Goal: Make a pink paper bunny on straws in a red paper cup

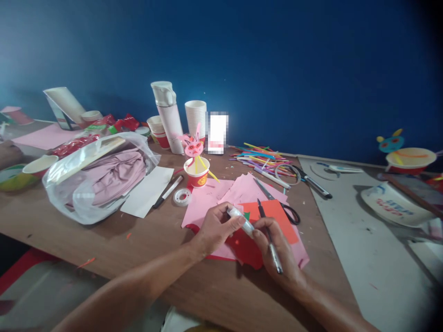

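Note:
My left hand [216, 228] is closed around a small white glue tube [241, 220], held over red paper [247, 246] and pink paper [207, 203] on the wooden table [145, 244]. My right hand [278, 249] pinches the tube's lower end with its fingertips while a black pen [269, 240] lies tucked between its fingers. An orange-red sheet [277, 216] lies just behind the hands. Black-handled scissors [284, 207] rest on the pink paper beyond them.
A paper-cup bunny craft [196, 168], a tape roll [182, 197], a marker [168, 191], coloured straws [261, 159], a white flask [168, 115], stacked cups [195, 117] and a plastic bag [100, 177] crowd the table. A grey mat [360, 240] with a plate [394, 205] lies to the right.

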### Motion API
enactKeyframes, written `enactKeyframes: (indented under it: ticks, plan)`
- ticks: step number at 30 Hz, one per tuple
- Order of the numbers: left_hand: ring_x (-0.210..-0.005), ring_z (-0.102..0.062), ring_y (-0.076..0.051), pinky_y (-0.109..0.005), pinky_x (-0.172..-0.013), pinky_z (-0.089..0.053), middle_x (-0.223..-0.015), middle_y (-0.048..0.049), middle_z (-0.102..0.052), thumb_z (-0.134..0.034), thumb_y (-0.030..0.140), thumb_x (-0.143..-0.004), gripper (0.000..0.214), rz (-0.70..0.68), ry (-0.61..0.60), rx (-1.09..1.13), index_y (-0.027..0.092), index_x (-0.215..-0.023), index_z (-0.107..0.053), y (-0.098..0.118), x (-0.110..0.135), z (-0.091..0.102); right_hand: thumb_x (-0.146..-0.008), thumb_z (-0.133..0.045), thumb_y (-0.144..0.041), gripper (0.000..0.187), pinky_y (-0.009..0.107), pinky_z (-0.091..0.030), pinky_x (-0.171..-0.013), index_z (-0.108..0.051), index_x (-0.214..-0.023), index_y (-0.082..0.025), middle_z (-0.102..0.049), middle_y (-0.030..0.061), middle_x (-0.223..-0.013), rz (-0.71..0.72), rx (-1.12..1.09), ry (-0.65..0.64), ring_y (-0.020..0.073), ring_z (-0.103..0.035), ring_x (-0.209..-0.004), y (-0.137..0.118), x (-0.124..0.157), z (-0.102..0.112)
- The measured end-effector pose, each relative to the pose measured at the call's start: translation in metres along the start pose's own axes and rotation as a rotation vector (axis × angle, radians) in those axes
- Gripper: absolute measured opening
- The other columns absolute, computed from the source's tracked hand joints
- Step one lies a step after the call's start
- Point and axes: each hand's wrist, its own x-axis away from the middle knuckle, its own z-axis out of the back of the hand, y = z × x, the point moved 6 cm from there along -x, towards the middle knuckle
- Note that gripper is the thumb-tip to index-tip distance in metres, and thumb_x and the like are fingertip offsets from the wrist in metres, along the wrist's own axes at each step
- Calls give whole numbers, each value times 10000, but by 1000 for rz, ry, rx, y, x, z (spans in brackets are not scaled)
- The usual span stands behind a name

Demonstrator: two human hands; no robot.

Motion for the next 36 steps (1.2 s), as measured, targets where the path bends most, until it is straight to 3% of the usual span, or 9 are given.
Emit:
enactKeyframes:
  ticks: [6, 11, 15, 19, 26, 30, 36]
  plan:
    - [-441, -392, -41, -179, -452, -290, -501, 54, -479, -675, 397, -697, 305, -3, 40, -14, 136, -695, -518, -2, -1, 3, -858, -512, -274, 69, 323, -458, -672, -470, -887, -228, -552, 23, -836, 170, 116, 62, 180, -547, -762, -2, 2, 1]
    - [-423, -386, -39, -177, -437, -283, -489, 59, -471, -672, 392, -705, 296, 9, 26, 24, 137, -702, -521, -3, -1, 2, -818, -573, -247, 166, 333, -460, -694, -444, -919, -222, -540, 37, -865, 264, 155, 89, 184, -531, -789, -9, 2, 5]
    - [-417, -381, -37, -175, -427, -285, -490, 68, -456, -685, 416, -682, 324, 13, 20, 31, 142, -691, -512, -3, -1, 2, -863, -496, -277, 133, 345, -477, -721, -441, -973, -228, -565, 58, -928, 219, 109, 25, 202, -556, -863, -5, 0, 2]
    - [-422, -388, -37, -173, -431, -292, -499, 64, -467, -693, 431, -667, 345, 14, 16, 10, 140, -696, -511, -3, -1, 1, -886, -449, -282, 59, 316, -477, -648, -463, -919, -234, -560, 37, -834, 106, 88, 16, 186, -563, -769, 2, -1, 0]
    - [-421, -389, -40, -178, -442, -295, -482, 55, -476, -681, 439, -678, 344, 0, 66, -5, 133, -693, -523, -2, -1, 3, -820, -568, -247, 131, 357, -466, -717, -462, -894, -228, -566, 49, -876, 215, 110, 102, 201, -555, -802, -3, 2, 4]
    - [-422, -389, -41, -177, -434, -291, -487, 58, -475, -674, 428, -692, 328, -18, 27, -2, 136, -709, -527, -2, -2, 3, -797, -604, -339, 248, 363, -481, -724, -459, -963, -226, -569, 61, -925, 192, 75, 41, 220, -568, -864, 0, 1, 2]
    - [-424, -400, -43, -171, -430, -287, -475, 57, -479, -675, 415, -698, 312, -19, 43, -29, 137, -702, -535, -1, -2, 5, -888, -450, -270, 37, 384, -467, -736, -465, -906, -241, -574, 35, -870, 160, 86, 26, 212, -581, -857, -2, -1, 0]
